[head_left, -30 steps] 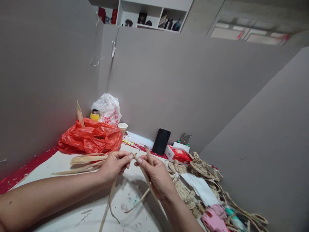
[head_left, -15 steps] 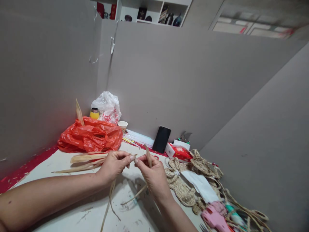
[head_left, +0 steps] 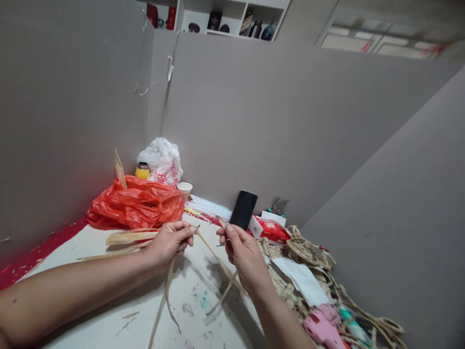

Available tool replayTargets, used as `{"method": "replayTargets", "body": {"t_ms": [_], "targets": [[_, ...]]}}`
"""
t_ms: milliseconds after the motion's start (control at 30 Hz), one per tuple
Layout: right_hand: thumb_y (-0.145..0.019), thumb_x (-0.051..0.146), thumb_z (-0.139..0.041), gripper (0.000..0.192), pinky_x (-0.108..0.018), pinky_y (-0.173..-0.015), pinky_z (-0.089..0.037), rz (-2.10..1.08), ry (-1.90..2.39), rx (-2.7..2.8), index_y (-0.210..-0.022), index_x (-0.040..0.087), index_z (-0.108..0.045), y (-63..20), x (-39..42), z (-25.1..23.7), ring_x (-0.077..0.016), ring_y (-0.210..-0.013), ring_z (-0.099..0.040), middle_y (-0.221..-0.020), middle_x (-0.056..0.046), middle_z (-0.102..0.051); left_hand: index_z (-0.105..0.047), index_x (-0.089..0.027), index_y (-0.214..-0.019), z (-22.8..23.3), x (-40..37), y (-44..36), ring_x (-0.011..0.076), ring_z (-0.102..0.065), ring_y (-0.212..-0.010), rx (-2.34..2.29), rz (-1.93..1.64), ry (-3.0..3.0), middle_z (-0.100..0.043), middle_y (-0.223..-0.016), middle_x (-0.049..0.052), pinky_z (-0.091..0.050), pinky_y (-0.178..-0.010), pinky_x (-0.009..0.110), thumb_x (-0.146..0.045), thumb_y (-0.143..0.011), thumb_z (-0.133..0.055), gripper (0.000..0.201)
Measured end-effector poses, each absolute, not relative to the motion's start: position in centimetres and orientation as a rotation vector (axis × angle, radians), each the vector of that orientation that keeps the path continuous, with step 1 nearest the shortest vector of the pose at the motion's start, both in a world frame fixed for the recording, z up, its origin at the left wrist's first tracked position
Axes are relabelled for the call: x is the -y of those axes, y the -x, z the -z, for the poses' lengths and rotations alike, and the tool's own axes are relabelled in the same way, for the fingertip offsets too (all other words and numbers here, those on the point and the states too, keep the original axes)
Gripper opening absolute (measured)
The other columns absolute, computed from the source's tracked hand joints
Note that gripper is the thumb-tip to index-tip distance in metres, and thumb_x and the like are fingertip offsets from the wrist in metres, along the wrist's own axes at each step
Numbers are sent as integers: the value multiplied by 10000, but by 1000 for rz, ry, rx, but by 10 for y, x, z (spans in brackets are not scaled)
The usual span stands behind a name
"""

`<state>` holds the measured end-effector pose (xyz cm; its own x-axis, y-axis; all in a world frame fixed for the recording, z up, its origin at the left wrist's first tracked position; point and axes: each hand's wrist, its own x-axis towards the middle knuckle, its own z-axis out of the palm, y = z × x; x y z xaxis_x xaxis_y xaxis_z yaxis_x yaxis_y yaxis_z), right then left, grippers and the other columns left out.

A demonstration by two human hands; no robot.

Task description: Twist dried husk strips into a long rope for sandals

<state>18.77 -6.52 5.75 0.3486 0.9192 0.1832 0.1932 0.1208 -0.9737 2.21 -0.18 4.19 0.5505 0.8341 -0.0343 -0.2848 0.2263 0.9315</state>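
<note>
My left hand (head_left: 172, 241) is closed in a pinch on pale tan dried leaf strips, their tip just showing past the thumb. Below it, loose strands (head_left: 167, 288) hang towards the table. One long strip (head_left: 214, 254) slants from the left fingertips down to the right, passing behind my right hand (head_left: 243, 249). That hand is also closed, with a brownish leaf end (head_left: 221, 221) sticking up between thumb and fingers; a thin end (head_left: 223, 294) trails beneath it. Beside my left wrist lies a bundle of wider dried leaves (head_left: 131, 237).
A red plastic bag (head_left: 136, 206) and paper cup (head_left: 185, 188) stand back left. A phone (head_left: 243, 209) leans on the grey partition beside a red tissue box (head_left: 271, 230). Braided cords (head_left: 308, 254) and a pink glue gun (head_left: 324, 329) crowd the right side of the white-topped table (head_left: 94, 315).
My hands have moved apart, the right one shifting to the right and the left one slightly up and left. The long strip now shows stretched between them.
</note>
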Motion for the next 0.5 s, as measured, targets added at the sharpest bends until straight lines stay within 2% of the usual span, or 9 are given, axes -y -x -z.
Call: {"method": "replayTargets", "body": {"t_ms": [200,367,500], "targets": [[-732,419,-622,284,-249,-547,-375,-482,1478,1201,-714,140,-669,-198,65,-65,-143,-583,-478,-603,-15,-567,-539,-129,-636,-39,1,-22,13,-294,-389,-607,-858,-1108,-536,-557,-29,-167,-393,179,-398,-698,-680,309],[-675,398,-673,263,-267,-578,-411,-576,1451,1172,-718,139,-660,-195,62,-63,-154,-592,-518,-623,-27,-613,-561,-124,-642,-36,-1,-23,24,-366,-421,-608,-828,-1159,-544,-565,-24,-244,-434,177,-400,-725,-660,305],[-700,396,-672,255,-234,-508,-378,-690,1409,1137,-802,169,-615,-196,65,-65,-121,-515,-493,-596,-5,-633,-578,-124,-658,-36,0,-23,34,-428,-463,-620,-808,-1159,-577,-599,-12,-294,-477,176,-404,-705,-682,303]]}}
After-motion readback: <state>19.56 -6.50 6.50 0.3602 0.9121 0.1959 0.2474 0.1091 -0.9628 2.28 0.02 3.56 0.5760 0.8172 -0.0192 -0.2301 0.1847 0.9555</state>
